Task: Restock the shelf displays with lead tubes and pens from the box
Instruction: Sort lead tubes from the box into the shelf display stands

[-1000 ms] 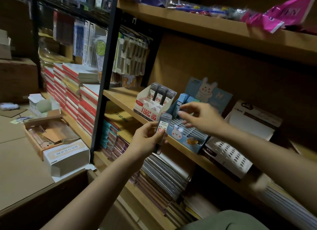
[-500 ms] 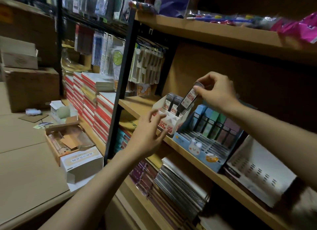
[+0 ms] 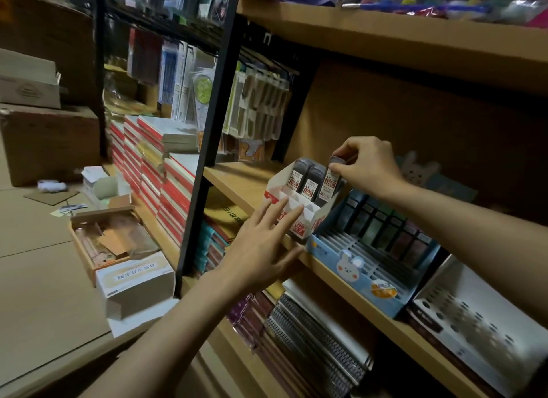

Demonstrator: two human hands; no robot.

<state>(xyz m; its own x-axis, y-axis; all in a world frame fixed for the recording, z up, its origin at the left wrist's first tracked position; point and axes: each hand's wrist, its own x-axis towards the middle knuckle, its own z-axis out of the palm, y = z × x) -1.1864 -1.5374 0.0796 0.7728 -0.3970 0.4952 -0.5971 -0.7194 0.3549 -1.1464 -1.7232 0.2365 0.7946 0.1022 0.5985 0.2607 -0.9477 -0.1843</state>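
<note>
A white and red display box [image 3: 318,222] stands on the wooden shelf [image 3: 234,179], with two dark lead tubes [image 3: 302,178] upright in its back row. My right hand [image 3: 366,163] pinches the top of a third lead tube [image 3: 327,185] that stands in the back right slot. My left hand [image 3: 261,243] has straight spread fingers touching the front of the display box. To the right sits a blue rabbit display [image 3: 364,267] with several coloured tubes in its back row.
A white perforated tray [image 3: 480,323] stands at the far right of the shelf. Spiral notebooks [image 3: 320,341] fill the shelf below. On the floor at left lie an open cardboard box [image 3: 103,240], a white carton [image 3: 136,282] and larger brown boxes [image 3: 50,142].
My right hand took the lead tube from my left hand and lowered it into the display box's back right slot. My left hand moved up to the box's front.
</note>
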